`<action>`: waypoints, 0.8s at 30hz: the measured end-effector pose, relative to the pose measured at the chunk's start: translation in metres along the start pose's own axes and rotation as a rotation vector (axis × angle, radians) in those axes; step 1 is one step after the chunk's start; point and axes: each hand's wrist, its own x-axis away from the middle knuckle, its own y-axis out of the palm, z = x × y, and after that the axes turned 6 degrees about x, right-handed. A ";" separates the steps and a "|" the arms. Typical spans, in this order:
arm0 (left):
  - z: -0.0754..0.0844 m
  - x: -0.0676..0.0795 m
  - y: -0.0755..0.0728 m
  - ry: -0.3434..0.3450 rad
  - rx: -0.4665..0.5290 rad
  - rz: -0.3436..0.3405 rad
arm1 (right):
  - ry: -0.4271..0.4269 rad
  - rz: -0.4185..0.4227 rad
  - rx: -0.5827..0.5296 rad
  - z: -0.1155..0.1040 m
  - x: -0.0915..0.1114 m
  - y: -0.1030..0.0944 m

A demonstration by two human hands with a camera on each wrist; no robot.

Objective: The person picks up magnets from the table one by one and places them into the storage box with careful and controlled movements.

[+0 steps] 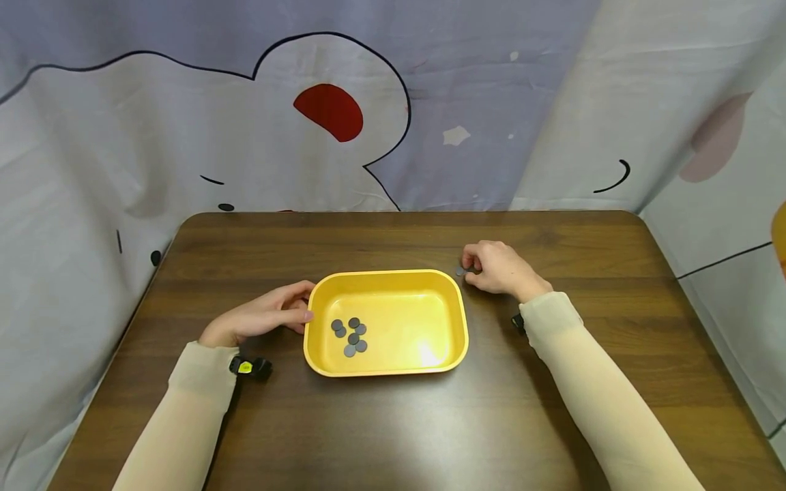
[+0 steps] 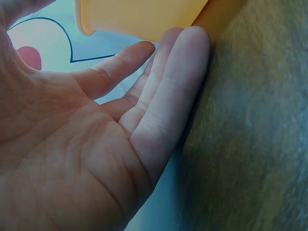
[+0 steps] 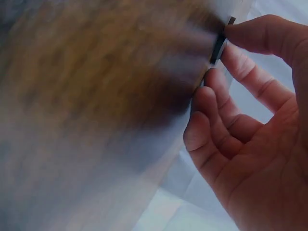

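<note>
A yellow tray (image 1: 393,374) lies on the table with several small round grey discs (image 1: 353,338) in its left part, some overlapping. At the tray's left end my left hand (image 1: 270,315) holds the rim, thumb over it and fingers against the outer side; the left wrist view shows the fingertips (image 2: 190,41) at the tray's yellow wall (image 2: 139,17). Past the tray's upper right corner, my right hand (image 1: 499,269) pinches a small dark disc (image 3: 219,48) between thumb and index finger, close to the table. Another grey disc (image 1: 459,271) shows just left of its fingers.
The brown wooden table (image 1: 393,436) extends around the tray. A printed curtain (image 1: 467,102) hangs behind its far edge and along both sides. Each wrist bears a black strap device, the left one (image 1: 250,367) with a yellow-green mark.
</note>
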 end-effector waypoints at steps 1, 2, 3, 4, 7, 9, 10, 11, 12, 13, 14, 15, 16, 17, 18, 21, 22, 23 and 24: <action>0.000 0.000 0.000 0.001 0.001 -0.001 | 0.004 0.000 0.007 -0.001 0.001 0.000; 0.000 0.000 0.000 0.002 0.003 -0.002 | 0.005 -0.001 0.016 -0.001 0.001 0.001; 0.000 0.000 0.000 0.003 0.004 -0.003 | 0.008 -0.002 0.022 -0.002 0.002 0.000; 0.000 0.000 0.000 0.003 0.005 -0.004 | 0.009 -0.004 0.026 -0.003 0.003 0.001; 0.001 0.001 -0.001 0.002 0.005 -0.006 | 0.016 -0.016 0.027 -0.003 0.008 0.000; 0.001 0.001 -0.001 0.002 0.003 -0.008 | 0.024 -0.029 0.016 -0.002 0.011 0.000; 0.001 0.001 -0.001 0.001 0.003 -0.007 | 0.027 -0.034 0.007 -0.002 0.013 -0.001; 0.001 0.001 -0.001 0.002 0.000 -0.007 | 0.030 -0.037 0.001 -0.001 0.015 -0.001; 0.001 0.001 -0.002 0.002 -0.003 -0.006 | 0.032 -0.039 -0.008 0.000 0.017 -0.001; 0.001 0.001 -0.002 0.003 -0.006 -0.005 | 0.034 -0.040 -0.017 0.001 0.019 -0.001; 0.001 0.001 -0.002 0.002 -0.009 -0.003 | 0.036 -0.040 -0.029 0.003 0.021 -0.001; 0.001 0.002 -0.001 0.000 -0.012 -0.001 | 0.037 -0.038 -0.036 0.004 0.023 -0.001; 0.001 0.002 -0.001 -0.002 -0.014 0.001 | 0.041 -0.035 -0.045 0.005 0.025 -0.001; 0.002 0.002 -0.001 -0.002 -0.016 0.002 | 0.044 -0.032 -0.050 0.006 0.027 -0.001; 0.002 0.001 -0.001 -0.004 -0.016 0.003 | 0.047 -0.030 -0.059 0.007 0.029 -0.001; 0.002 0.001 0.000 -0.005 -0.015 0.005 | 0.058 -0.022 -0.068 0.009 0.033 -0.002; 0.002 0.001 0.000 -0.004 -0.015 0.005 | 0.060 -0.018 -0.068 0.009 0.034 -0.003; 0.002 0.001 0.000 -0.003 -0.016 0.005 | 0.062 -0.013 -0.067 0.009 0.036 -0.003; 0.002 0.001 0.001 -0.002 -0.015 0.004 | 0.063 -0.010 -0.067 0.009 0.037 -0.003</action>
